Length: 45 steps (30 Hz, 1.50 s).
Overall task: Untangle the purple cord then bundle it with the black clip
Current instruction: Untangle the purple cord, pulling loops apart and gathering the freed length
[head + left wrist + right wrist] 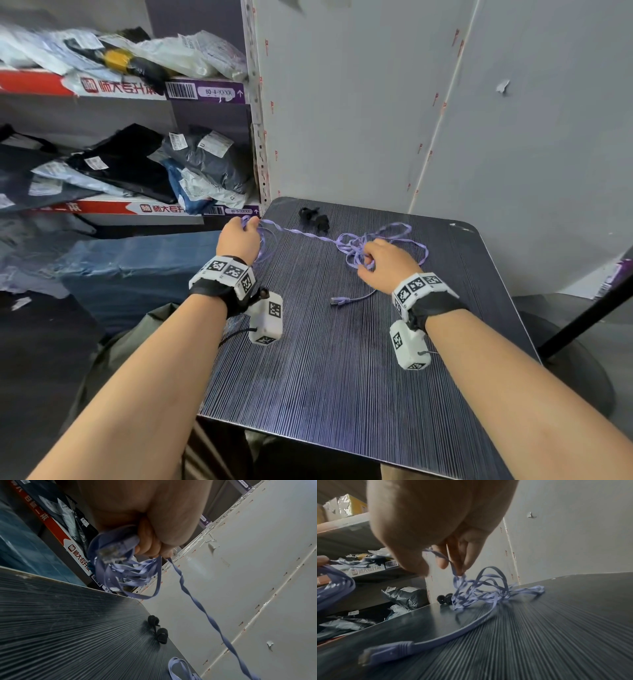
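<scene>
A flat purple cord point(356, 246) lies tangled on the dark ribbed table point(342, 359). My left hand point(239, 236) grips several coiled loops of the cord point(130, 572) and one clear plug point(111, 553) at the table's far left corner. A twisted strand point(212, 623) runs from there to the tangle point(479, 592). My right hand point(380, 260) pinches a strand of the tangle point(453, 566) and lifts it. The other plug point(339, 300) point(385, 651) lies loose on the table near my right wrist. The black clip point(313, 216) point(157, 630) point(445, 599) rests at the far edge, untouched.
Shelves point(120, 96) stacked with parcel bags stand to the left. Grey wall panels point(445, 120) rise right behind the table. A blue-wrapped block point(137, 267) sits beside the table's left edge. A dark stand base point(582, 349) is at the right.
</scene>
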Each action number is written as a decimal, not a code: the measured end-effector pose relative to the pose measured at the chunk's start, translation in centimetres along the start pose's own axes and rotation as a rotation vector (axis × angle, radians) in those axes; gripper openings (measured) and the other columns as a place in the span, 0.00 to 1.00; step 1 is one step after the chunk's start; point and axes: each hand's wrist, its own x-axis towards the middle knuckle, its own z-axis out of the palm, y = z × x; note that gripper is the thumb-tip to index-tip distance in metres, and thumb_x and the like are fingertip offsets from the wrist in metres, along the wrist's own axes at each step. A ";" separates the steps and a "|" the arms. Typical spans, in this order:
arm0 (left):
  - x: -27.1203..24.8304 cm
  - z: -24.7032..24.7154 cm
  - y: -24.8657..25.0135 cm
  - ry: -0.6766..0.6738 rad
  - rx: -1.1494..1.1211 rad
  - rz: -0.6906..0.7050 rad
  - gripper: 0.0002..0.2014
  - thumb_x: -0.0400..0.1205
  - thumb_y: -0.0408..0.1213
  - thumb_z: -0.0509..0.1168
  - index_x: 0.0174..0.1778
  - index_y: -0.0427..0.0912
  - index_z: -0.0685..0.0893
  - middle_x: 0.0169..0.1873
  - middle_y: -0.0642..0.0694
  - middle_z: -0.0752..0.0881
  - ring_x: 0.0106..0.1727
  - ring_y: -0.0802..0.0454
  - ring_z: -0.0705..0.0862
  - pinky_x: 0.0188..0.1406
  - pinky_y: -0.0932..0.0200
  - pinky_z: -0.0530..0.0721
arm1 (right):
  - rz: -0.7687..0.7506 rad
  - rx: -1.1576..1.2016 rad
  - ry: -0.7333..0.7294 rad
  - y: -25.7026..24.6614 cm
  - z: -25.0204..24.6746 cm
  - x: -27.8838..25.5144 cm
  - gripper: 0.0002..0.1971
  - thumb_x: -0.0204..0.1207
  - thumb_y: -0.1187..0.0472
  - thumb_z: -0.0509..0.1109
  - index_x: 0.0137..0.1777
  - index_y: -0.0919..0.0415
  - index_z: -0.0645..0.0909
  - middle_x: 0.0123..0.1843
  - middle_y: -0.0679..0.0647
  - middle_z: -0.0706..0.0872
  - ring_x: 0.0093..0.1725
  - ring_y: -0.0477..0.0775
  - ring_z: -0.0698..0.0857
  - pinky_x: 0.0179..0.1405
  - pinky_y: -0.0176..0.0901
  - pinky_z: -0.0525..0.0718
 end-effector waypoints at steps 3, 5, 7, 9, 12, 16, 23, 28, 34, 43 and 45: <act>0.1 0.0 -0.3 0.001 -0.003 -0.005 0.14 0.87 0.43 0.54 0.45 0.34 0.73 0.45 0.34 0.79 0.50 0.36 0.78 0.45 0.55 0.67 | 0.061 0.093 -0.004 0.4 0.1 0.1 0.14 0.84 0.53 0.57 0.39 0.59 0.74 0.38 0.54 0.77 0.39 0.56 0.77 0.36 0.43 0.69; 0.0 0.1 -0.3 0.002 -0.009 0.005 0.15 0.87 0.43 0.54 0.45 0.34 0.73 0.49 0.30 0.81 0.53 0.34 0.80 0.45 0.55 0.68 | 0.111 0.145 0.009 0.3 -0.3 0.3 0.15 0.85 0.57 0.54 0.43 0.63 0.78 0.39 0.58 0.81 0.39 0.58 0.78 0.33 0.44 0.69; -0.2 0.3 -0.1 -0.006 -0.023 0.015 0.16 0.87 0.43 0.54 0.49 0.31 0.76 0.51 0.31 0.82 0.54 0.35 0.80 0.46 0.55 0.69 | 0.145 0.186 0.072 0.1 -0.7 0.6 0.14 0.85 0.61 0.54 0.54 0.63 0.81 0.47 0.62 0.85 0.39 0.57 0.78 0.35 0.42 0.71; -0.3 0.6 0.3 -0.013 -0.039 0.028 0.16 0.87 0.43 0.54 0.50 0.31 0.77 0.48 0.33 0.81 0.52 0.36 0.80 0.45 0.55 0.69 | 0.170 0.228 0.196 -0.1 -1.4 0.9 0.15 0.84 0.64 0.56 0.65 0.58 0.80 0.55 0.62 0.84 0.43 0.58 0.80 0.40 0.40 0.73; -0.3 0.8 0.8 -0.019 -0.061 0.060 0.16 0.87 0.43 0.55 0.51 0.31 0.78 0.48 0.33 0.82 0.54 0.36 0.80 0.46 0.55 0.69 | 0.172 0.270 0.386 -0.4 -2.9 1.5 0.16 0.84 0.66 0.57 0.65 0.55 0.81 0.56 0.60 0.87 0.53 0.60 0.85 0.48 0.42 0.79; -0.3 0.5 2.3 -0.014 -0.095 0.121 0.18 0.87 0.42 0.55 0.57 0.29 0.79 0.56 0.31 0.83 0.59 0.36 0.80 0.49 0.56 0.69 | 0.142 0.319 0.535 -0.9 -5.1 3.0 0.18 0.82 0.71 0.57 0.65 0.57 0.83 0.60 0.63 0.84 0.55 0.62 0.85 0.53 0.43 0.79; 0.1 -0.8 6.4 0.003 -0.127 0.193 0.17 0.87 0.43 0.54 0.53 0.31 0.78 0.49 0.35 0.81 0.49 0.42 0.77 0.43 0.58 0.67 | 0.139 0.327 0.672 -2.7 -9.9 4.6 0.19 0.84 0.67 0.54 0.68 0.54 0.79 0.64 0.59 0.84 0.61 0.62 0.83 0.55 0.47 0.78; 0.3 -3.0 9.9 0.036 -0.137 0.259 0.13 0.87 0.43 0.54 0.46 0.37 0.75 0.37 0.44 0.76 0.42 0.46 0.73 0.39 0.60 0.65 | 0.124 0.328 0.759 -4.3 -14.1 5.1 0.11 0.84 0.62 0.56 0.62 0.62 0.75 0.56 0.58 0.87 0.53 0.64 0.84 0.38 0.43 0.70; 0.1 -7.7 15.8 0.098 -0.175 0.405 0.13 0.86 0.42 0.55 0.42 0.36 0.73 0.42 0.38 0.79 0.44 0.43 0.74 0.42 0.57 0.67 | 0.095 0.287 0.778 -6.6 -20.6 5.2 0.11 0.85 0.61 0.56 0.60 0.63 0.76 0.54 0.64 0.86 0.52 0.65 0.83 0.39 0.43 0.68; -0.5 -13.0 22.6 0.184 -0.224 0.535 0.17 0.86 0.43 0.56 0.32 0.40 0.70 0.32 0.46 0.75 0.42 0.45 0.73 0.41 0.57 0.67 | 0.053 0.321 0.853 -9.3 -28.2 3.6 0.11 0.84 0.61 0.56 0.56 0.62 0.80 0.60 0.62 0.81 0.54 0.64 0.81 0.44 0.43 0.70; -1.0 -14.0 23.5 0.206 -0.227 0.554 0.19 0.86 0.42 0.56 0.28 0.44 0.66 0.27 0.49 0.71 0.39 0.44 0.72 0.39 0.57 0.64 | 0.077 0.324 0.874 -9.8 -29.5 2.8 0.12 0.83 0.60 0.56 0.56 0.62 0.80 0.63 0.61 0.76 0.53 0.65 0.81 0.45 0.44 0.72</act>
